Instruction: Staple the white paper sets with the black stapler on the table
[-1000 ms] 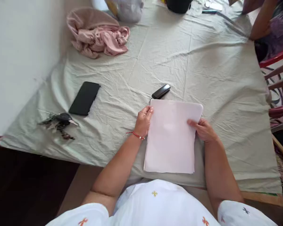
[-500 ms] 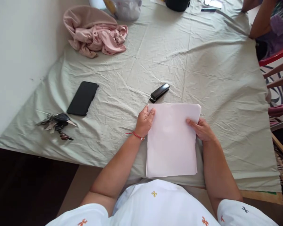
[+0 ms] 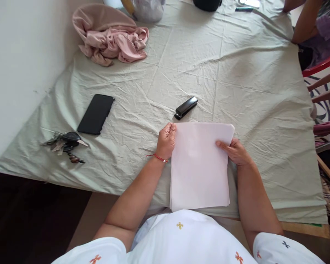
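A stack of white paper sheets (image 3: 200, 168) lies in front of me at the table's near edge, its layers slightly uneven along the bottom. My left hand (image 3: 166, 140) grips its upper left corner, thumb on top and fingers hidden beneath. On the right side, my right hand (image 3: 234, 149) holds the sheets with the thumb flat on the top page and the fingers underneath. Just beyond the top edge of the paper rests a black stapler (image 3: 186, 107), set at a slant and touched by neither hand.
To the left are a black phone (image 3: 96, 114) and a bunch of keys (image 3: 67, 142). Farther back lie a crumpled pink cloth (image 3: 112, 38), a plastic bag (image 3: 148, 9) and a black pot-like container (image 3: 207, 3). Another person's arm (image 3: 305, 24) rests at the far right table edge.
My left thumb has drawn back from the top page to the corner. The paper's top edge has shifted slightly toward me, while my right hand keeps its hold.
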`<action>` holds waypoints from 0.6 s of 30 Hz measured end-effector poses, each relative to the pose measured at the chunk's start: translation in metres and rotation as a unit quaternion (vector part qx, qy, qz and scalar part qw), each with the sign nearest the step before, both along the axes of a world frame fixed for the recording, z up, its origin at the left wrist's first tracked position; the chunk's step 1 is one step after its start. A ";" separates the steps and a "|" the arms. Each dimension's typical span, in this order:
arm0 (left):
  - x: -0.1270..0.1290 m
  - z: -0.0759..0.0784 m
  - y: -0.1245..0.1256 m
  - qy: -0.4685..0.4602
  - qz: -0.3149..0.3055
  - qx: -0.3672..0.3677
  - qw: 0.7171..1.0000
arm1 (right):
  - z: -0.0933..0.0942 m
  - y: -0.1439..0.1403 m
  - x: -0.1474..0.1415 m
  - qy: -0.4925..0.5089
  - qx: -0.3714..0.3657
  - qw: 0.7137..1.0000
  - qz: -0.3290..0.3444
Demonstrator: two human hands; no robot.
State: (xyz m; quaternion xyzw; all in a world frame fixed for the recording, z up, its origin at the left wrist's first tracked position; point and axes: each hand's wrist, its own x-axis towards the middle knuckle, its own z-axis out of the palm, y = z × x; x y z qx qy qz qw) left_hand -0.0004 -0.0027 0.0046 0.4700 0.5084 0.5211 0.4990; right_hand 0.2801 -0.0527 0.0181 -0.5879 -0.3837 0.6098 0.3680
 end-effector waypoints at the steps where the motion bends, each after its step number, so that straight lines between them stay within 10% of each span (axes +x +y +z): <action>1: -0.001 0.002 0.000 0.023 -0.009 0.007 1.000 | 0.000 0.001 -0.001 0.000 0.010 1.000 -0.008; 18: 0.001 0.005 -0.002 0.132 -0.069 0.046 0.988 | -0.005 0.016 -0.008 -0.097 0.181 0.965 -0.164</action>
